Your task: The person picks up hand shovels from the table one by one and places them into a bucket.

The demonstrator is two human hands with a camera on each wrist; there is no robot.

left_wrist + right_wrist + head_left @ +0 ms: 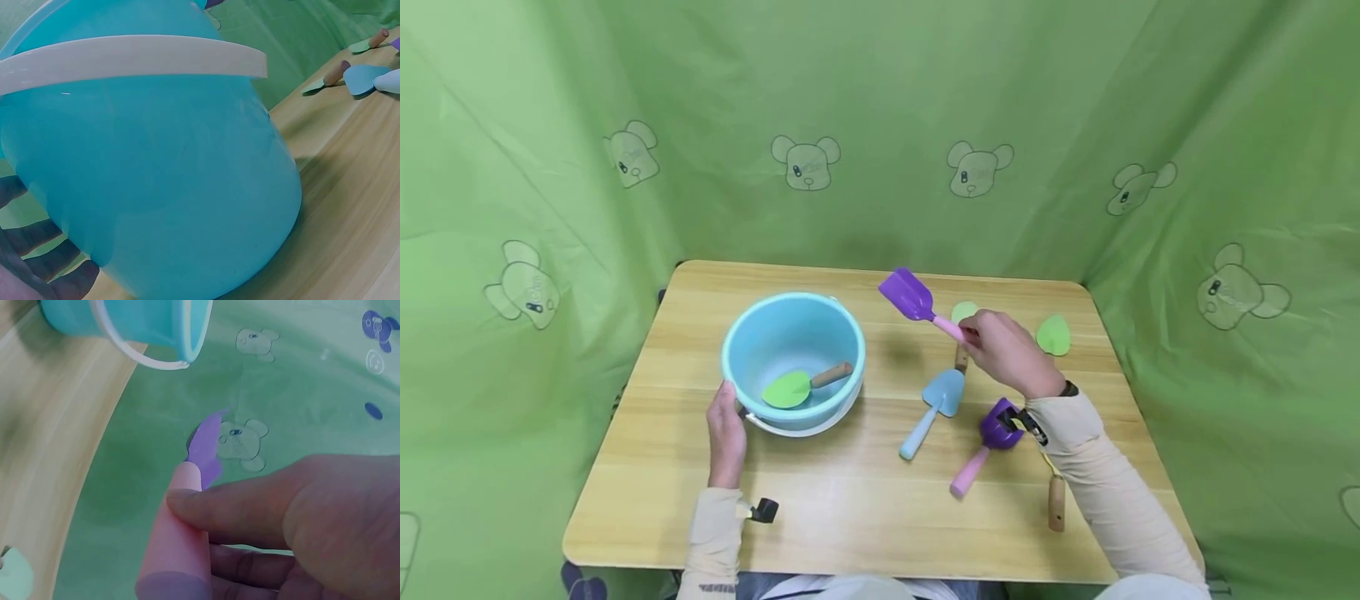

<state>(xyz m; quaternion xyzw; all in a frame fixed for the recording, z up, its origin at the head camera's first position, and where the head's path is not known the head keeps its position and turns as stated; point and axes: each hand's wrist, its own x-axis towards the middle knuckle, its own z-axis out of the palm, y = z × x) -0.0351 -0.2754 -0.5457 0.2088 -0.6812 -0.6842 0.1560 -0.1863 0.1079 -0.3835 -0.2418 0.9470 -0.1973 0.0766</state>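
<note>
My right hand (1003, 354) holds a toy shovel by its pink handle (178, 531), thumb on top. Its purple blade (907, 293) is raised above the table and points toward the bucket. My left hand (727, 429) rests against the near left side of the light blue bucket (150, 181), its fingers (47, 259) spread along the wall. A white bail handle (131, 56) hangs down the bucket's near side. Inside lies a trowel with a light green blade (787, 390) and a wooden handle (832, 375).
On the wooden table (850, 517), right of the bucket, lie a blue trowel (944, 392), a second purple shovel (970, 475) and green-bladed trowels (1054, 335). A wooden handle (1057, 504) shows beside my right forearm. Green curtain (887, 217) surrounds the back and sides.
</note>
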